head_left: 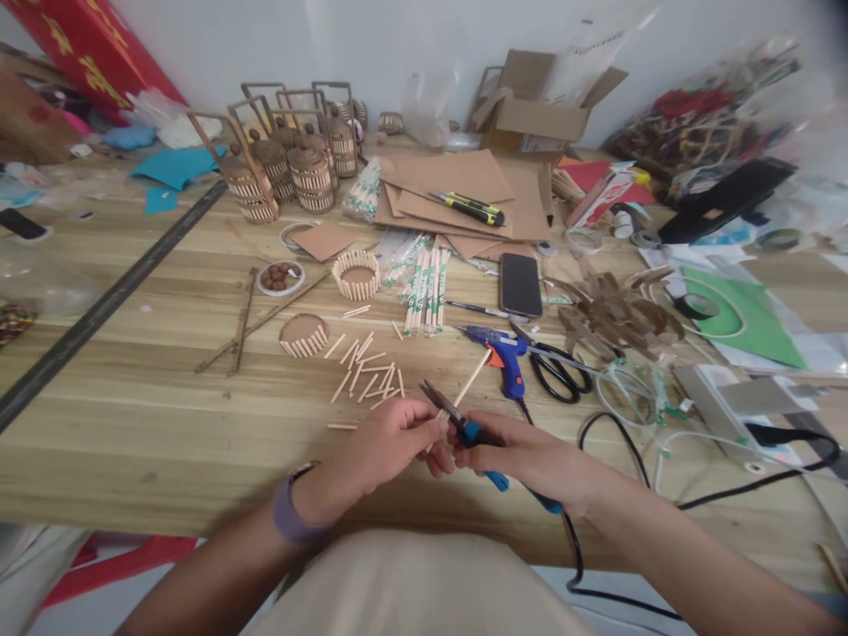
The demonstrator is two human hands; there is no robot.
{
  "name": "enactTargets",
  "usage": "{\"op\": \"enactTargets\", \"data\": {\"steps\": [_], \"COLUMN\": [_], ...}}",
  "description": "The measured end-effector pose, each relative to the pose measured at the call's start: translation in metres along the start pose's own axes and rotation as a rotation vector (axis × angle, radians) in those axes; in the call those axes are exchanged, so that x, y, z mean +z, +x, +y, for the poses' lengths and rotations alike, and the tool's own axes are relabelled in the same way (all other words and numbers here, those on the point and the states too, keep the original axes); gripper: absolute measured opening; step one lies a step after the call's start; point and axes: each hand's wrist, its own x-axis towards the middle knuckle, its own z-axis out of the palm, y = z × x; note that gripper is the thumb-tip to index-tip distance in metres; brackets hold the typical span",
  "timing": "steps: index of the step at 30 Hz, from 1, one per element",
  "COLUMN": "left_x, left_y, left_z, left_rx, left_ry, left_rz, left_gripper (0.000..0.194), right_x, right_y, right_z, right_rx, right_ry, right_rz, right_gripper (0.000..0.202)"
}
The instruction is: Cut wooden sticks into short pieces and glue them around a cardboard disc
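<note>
Wooden stick (473, 377) pinched in left hand (404, 442) | right hand (523, 455) clamped around blue-handled pliers (470, 431)

My blue-handled pliers (472, 431) lie tilted, their dark jaws at the pale wooden stick (473, 378), which slants up rightward.

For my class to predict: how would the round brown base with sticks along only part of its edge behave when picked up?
The base looks thin, so the piece is probably light. It may tip towards its near side, where the sticks are, as its far edge is bare. Those slender sticks could snap off if squeezed.
</note>
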Motion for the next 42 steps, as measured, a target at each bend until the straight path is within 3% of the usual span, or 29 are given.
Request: {"op": "enactTargets", "data": {"steps": [3, 8, 15, 21, 29, 33, 42], "left_x": [0.000, 0.000, 0.000, 0.001, 0.004, 0.004, 0.003], "left_y": [0.000, -0.002, -0.007, -0.012, -0.010, -0.011, -0.011], "left_z": [0.001, 0.002, 0.005, 0.010, 0.016, 0.019, 0.009], "left_rx": [0.007, 0.012, 0.042, 0.003, -0.066, -0.080, -0.033], "left_ry": [0.021, 0.081, 0.218, 0.381, 0.199, 0.217, 0.283], "left_rz": [-0.008, -0.002, 0.026, 0.077, 0.043, 0.050, 0.056], "left_gripper": [0.040, 0.038, 0.032, 0.033, 0.029, 0.029, 0.034], "right_x": [0.001, 0.004, 0.007, 0.007, 0.004, 0.005, 0.012], "right_y": [0.000, 0.001, 0.004, 0.007, 0.004, 0.005, 0.006], "right_z": [0.001, 0.005, 0.009, 0.017, 0.012, 0.012, 0.014], "right_rx": [0.060, 0.063, -0.052, -0.039, 0.058, 0.107, 0.052], "right_ry": [0.102, 0.069, 0.040, 0.112, 0.290, 0.272, 0.197], "right_rz": [-0.123, -0.093, -0.106, -0.131, -0.180, -0.169, -0.143], "right_gripper": [0.012, 0.011, 0.012, 0.013, 0.019, 0.016, 0.012]}}
